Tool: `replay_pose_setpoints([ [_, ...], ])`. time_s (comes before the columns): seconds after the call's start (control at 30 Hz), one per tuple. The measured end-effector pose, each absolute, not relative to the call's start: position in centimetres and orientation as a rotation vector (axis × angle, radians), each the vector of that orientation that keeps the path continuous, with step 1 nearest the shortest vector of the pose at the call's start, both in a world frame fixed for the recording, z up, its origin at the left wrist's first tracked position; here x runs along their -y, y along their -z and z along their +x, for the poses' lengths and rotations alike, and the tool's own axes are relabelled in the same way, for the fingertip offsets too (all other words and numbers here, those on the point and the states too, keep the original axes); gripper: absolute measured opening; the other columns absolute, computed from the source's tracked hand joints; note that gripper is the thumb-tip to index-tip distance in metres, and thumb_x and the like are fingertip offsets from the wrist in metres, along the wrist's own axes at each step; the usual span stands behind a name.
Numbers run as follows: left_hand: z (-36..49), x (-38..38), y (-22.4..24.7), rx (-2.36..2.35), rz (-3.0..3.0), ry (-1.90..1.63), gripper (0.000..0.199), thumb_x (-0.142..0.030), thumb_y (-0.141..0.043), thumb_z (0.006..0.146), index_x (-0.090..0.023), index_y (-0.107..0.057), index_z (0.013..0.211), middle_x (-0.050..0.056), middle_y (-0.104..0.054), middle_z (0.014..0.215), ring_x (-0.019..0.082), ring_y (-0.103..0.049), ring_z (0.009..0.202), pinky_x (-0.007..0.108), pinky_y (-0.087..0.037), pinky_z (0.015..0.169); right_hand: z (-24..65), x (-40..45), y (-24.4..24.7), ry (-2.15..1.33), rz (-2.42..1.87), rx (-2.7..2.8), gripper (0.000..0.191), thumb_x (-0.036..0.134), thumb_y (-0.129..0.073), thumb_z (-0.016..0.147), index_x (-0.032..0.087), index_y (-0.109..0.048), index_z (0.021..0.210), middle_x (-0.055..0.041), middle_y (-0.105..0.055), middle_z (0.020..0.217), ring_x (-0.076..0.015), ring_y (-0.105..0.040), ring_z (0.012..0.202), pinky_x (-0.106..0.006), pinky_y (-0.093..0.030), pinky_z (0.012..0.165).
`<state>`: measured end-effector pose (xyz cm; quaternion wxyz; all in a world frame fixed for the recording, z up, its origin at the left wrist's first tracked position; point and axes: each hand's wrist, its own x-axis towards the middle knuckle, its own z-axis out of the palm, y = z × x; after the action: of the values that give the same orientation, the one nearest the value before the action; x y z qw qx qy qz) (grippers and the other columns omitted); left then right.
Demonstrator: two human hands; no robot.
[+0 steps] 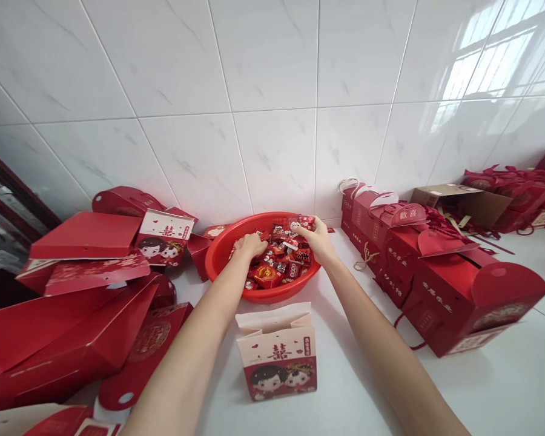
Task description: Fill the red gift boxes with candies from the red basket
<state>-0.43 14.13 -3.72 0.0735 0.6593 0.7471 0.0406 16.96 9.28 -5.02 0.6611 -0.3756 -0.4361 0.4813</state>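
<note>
A red plastic basket holds a heap of wrapped candies, mostly red, with some black and white. Inside it at the left, my left hand has its fingers curled on a red wrapped candy, partly hidden among the others. At the basket's right rim, my right hand pinches a red and white candy packet between thumb and fingers. A cream and red paper gift box with two cartoon figures stands upright between my forearms, its top open.
Red folded and part-made boxes pile up at the left, with a similar cartoon box among them. A row of red handled boxes lines the right. Behind it lies an open brown carton. A tiled wall bounds the white tabletop.
</note>
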Motion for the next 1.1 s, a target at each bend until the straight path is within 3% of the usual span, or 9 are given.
replay_pose_setpoints([
  [0.2, -0.7, -14.4, 4.2, -2.151, 1.978, -0.17, 0.034, -0.026, -0.076, 0.066, -0.016, -0.078, 0.098, 0.023, -0.072, 0.123, 0.044, -0.065, 0.117, 0.049, -0.051, 0.096, 17.0, -9.3, 5.0, -1.093, -0.846, 1.007, 0.043, 0.038, -0.084, 0.056, 0.022, -0.057, 0.086, 0.0002, -0.07, 0.085, -0.0213, -0.067, 0.081, -0.035, -0.056, 0.073],
  [0.3, -1.0, -14.7, 4.6, -2.001, 1.987, -0.263, 0.029, -0.017, -0.079, 0.058, -0.019, -0.078, 0.088, 0.016, -0.077, 0.108, 0.038, -0.07, 0.106, 0.041, -0.054, 0.089, 17.0, -9.3, 5.1, -1.092, -0.843, 1.017, 0.043, 0.037, -0.084, 0.056, 0.022, -0.057, 0.086, 0.0001, -0.07, 0.085, -0.021, -0.067, 0.081, -0.035, -0.055, 0.073],
  [0.4, -1.2, -15.0, 4.9, -1.815, 1.978, -0.395, 0.043, -0.013, -0.081, 0.054, -0.021, -0.077, 0.096, 0.006, -0.078, 0.093, 0.028, -0.073, 0.09, 0.031, -0.055, 0.078, 16.9, -9.2, 5.0, -1.091, -0.842, 1.029, 0.042, 0.037, -0.084, 0.057, 0.022, -0.057, 0.086, -0.0002, -0.07, 0.086, -0.021, -0.067, 0.082, -0.034, -0.055, 0.073],
  [0.5, -1.0, -15.2, 5.0, -1.642, 1.95, -0.532, 0.06, -0.012, -0.083, 0.052, -0.018, -0.074, 0.11, 0.003, -0.076, 0.087, 0.023, -0.072, 0.079, 0.028, -0.055, 0.071, 16.9, -9.2, 5.0, -1.096, -0.844, 1.036, 0.042, 0.037, -0.084, 0.057, 0.022, -0.057, 0.086, -0.0002, -0.07, 0.086, -0.0206, -0.067, 0.08, -0.034, -0.055, 0.072],
  [0.6, -0.8, -15.2, 5.0, -1.512, 1.928, -0.653, 0.06, -0.01, -0.084, 0.05, -0.017, -0.074, 0.109, 0.002, -0.074, 0.086, 0.019, -0.069, 0.077, 0.027, -0.053, 0.069, 16.9, -9.2, 5.0, -1.102, -0.851, 1.033, 0.042, 0.036, -0.084, 0.058, 0.022, -0.057, 0.087, 0.0001, -0.07, 0.084, -0.0197, -0.066, 0.077, -0.034, -0.055, 0.07],
  [0.83, -0.5, -14.8, 4.7, -1.432, 1.948, -0.81, 0.033, -0.021, -0.088, 0.047, -0.018, -0.076, 0.077, -0.005, -0.06, 0.062, 0.015, -0.057, 0.066, 0.027, -0.043, 0.064, 16.9, -9.2, 5.0, -1.097, -0.854, 1.044, 0.04, 0.035, -0.083, 0.058, 0.022, -0.057, 0.086, 0.0002, -0.07, 0.084, -0.0201, -0.067, 0.076, -0.034, -0.055, 0.068],
  [0.97, -0.3, -14.3, 4.4, -1.438, 1.973, -0.831, 0.031, -0.033, -0.088, 0.051, -0.018, -0.072, 0.073, -0.009, -0.048, 0.052, 0.012, -0.047, 0.054, 0.026, -0.036, 0.056, 16.9, -9.2, 5.0, -1.081, -0.856, 1.055, 0.039, 0.035, -0.083, 0.058, 0.022, -0.058, 0.085, -0.0004, -0.069, 0.083, -0.0199, -0.066, 0.076, -0.033, -0.054, 0.067],
  [1.1, 0.0, -14.0, 4.2, -1.454, 2.001, -0.825, 0.031, -0.033, -0.086, 0.055, -0.019, -0.07, 0.078, -0.009, -0.049, 0.054, 0.013, -0.048, 0.055, 0.024, -0.036, 0.055, 16.9, -9.3, 5.1, -1.077, -0.861, 1.061, 0.039, 0.037, -0.082, 0.059, 0.022, -0.058, 0.086, -0.0011, -0.07, 0.084, -0.0208, -0.067, 0.077, -0.033, -0.055, 0.067],
])
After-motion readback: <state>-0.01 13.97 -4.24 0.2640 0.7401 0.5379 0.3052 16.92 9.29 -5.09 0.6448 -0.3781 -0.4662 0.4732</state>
